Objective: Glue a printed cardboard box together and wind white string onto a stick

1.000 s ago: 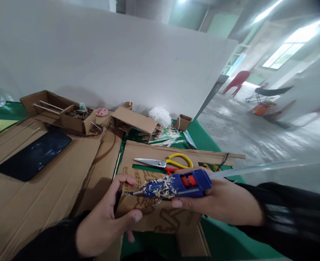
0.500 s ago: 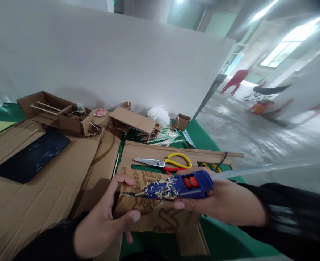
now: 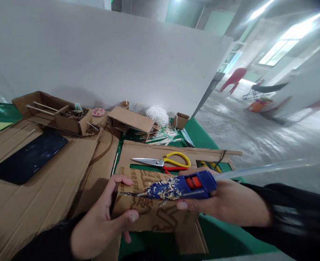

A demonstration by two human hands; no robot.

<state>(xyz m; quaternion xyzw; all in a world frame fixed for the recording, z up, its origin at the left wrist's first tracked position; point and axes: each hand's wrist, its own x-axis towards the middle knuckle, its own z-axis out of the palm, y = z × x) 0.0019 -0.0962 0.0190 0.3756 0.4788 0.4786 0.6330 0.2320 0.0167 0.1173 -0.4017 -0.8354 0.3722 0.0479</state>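
Observation:
My right hand [image 3: 219,199] is wrapped round a blue hot glue gun [image 3: 173,186] crusted with wood shavings, a clear glue stick [image 3: 247,172] trailing from its back. The gun's metal nozzle points left, at a dark glossy seam on a printed cardboard piece [image 3: 160,217]. At that piece's left end, my left hand [image 3: 108,214] grips it, thumb on the near face and forefinger over the far one. Just beyond the gun lie scissors [image 3: 162,161] with yellow and red handles.
A black tablet-like slab [image 3: 29,156] lies on cardboard sheets at left. Behind stand a divided cardboard box [image 3: 48,108], a cardboard structure [image 3: 133,117], a small box [image 3: 180,120], white string [image 3: 158,114] and thin sticks [image 3: 165,136]. A white partition [image 3: 108,58] borders the green table.
The glue gun's nozzle has moved slightly right along the seam, and more of the glossy line shows to its left. My left hand keeps its hold on the cardboard.

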